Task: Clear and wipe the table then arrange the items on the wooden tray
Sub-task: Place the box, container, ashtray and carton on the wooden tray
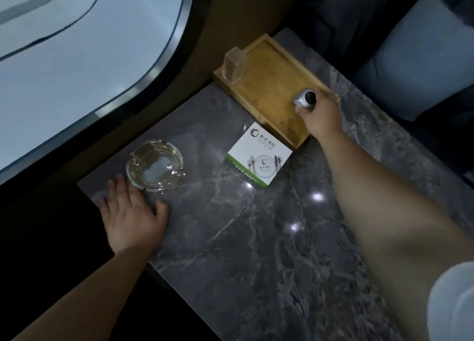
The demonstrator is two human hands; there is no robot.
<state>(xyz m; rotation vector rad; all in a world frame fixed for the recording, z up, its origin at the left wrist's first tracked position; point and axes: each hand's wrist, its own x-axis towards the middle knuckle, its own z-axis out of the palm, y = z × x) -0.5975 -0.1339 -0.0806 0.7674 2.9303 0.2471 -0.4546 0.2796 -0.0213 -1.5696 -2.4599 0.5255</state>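
Note:
The wooden tray [266, 66] lies at the far end of the grey marble table [243, 238]. A clear square glass holder [234, 65] stands in the tray's left corner. My right hand [320, 116] is over the tray's near right part, shut on a small silver and black shaker [305, 98]. A white and green napkin box [260, 154] lies on the table just in front of the tray. A round glass ashtray [155, 165] sits near the table's left edge. My left hand [133, 216] rests flat on the table, fingers spread, touching the ashtray's near rim.
A large pale window [77, 45] with a dark curved frame fills the upper left. A grey upholstered seat [420, 63] stands beyond the table's right side. Left of the table the floor is dark.

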